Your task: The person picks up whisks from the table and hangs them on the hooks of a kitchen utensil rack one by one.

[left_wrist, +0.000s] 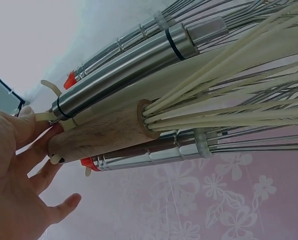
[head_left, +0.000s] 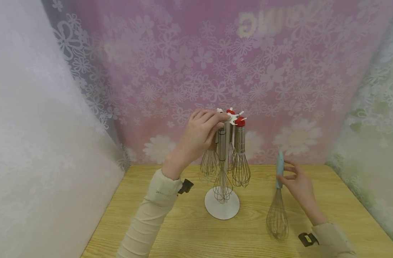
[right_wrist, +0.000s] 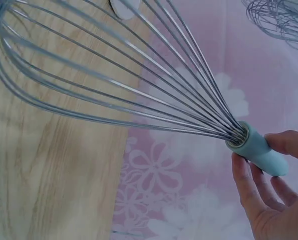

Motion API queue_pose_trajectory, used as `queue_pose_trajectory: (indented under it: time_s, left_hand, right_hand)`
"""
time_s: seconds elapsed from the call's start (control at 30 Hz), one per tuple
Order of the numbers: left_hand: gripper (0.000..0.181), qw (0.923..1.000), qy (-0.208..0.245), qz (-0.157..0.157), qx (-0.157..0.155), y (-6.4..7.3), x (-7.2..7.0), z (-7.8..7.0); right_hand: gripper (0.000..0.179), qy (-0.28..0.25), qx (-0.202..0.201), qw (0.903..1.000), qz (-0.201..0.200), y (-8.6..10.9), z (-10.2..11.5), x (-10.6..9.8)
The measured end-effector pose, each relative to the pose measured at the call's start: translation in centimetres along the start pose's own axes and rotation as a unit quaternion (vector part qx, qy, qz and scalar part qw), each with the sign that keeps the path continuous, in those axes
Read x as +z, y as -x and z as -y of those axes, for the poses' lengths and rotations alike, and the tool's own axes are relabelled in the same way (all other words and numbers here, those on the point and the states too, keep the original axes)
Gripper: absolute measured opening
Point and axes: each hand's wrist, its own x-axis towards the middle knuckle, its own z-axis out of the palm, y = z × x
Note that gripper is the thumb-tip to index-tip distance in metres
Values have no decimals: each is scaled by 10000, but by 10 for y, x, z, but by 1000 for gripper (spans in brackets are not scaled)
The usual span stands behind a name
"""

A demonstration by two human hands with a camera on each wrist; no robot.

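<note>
At the top of a white whisk stand [head_left: 234, 119], my left hand [head_left: 204, 127] pinches one of its hook arms between thumb and fingers. Whisks hang around the stand: a steel-handled whisk [left_wrist: 123, 70] and a wooden-handled whisk [left_wrist: 103, 132] are close by the fingertips, and a whisk with a red-tipped handle [head_left: 240, 139] hangs on the right side. To the right of the stand, my right hand [head_left: 299, 184] holds a light-blue-handled whisk [head_left: 280, 170] with its wire loops pointing down. In the right wrist view, thumb and fingers grip its handle [right_wrist: 261, 152] from opposite sides.
The stand's round white base [head_left: 212, 211] rests on a wood-grain table [head_left: 183, 229]. Behind the table's back edge hangs a pink flowered curtain [head_left: 183, 71]. A pale sheet [head_left: 54, 143] bounds the left side, and a flowered one [head_left: 370, 143] the right.
</note>
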Motion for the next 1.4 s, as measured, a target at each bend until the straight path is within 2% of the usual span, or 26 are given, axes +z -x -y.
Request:
queue_pose_trajectory:
  time_s: [0.33, 0.57, 0.73, 0.9, 1.1, 1.4]
  left_hand:
    - [24, 9999, -152, -32, -18, -1, 2, -2]
    - [25, 9998, -166, -55, -69, 0, 2, -2]
    - [25, 9998, -165, -90, -71, 0, 3, -3]
    - [24, 9998, -171, -104, -63, 0, 3, -3]
    - [25, 9998, -153, -86, -47, 0, 4, -3]
    - [25, 9998, -157, -39, -109, 1, 4, -4]
  right_hand:
    - [65, -406, -407, 9966, -583, -1, 23, 6]
    - [69, -762, -615, 9903, -986, -1, 34, 12]
    - [66, -1288, -702, 9812, -1254, 2, 54, 11]
    - [63, -1635, -1095, 9701, -1421, 8, 79, 7]
    - [66, -1743, -1389, 9629, -1523, 9, 81, 9]
    - [69, -1659, -1390, 9643, -1528, 6, 74, 14]
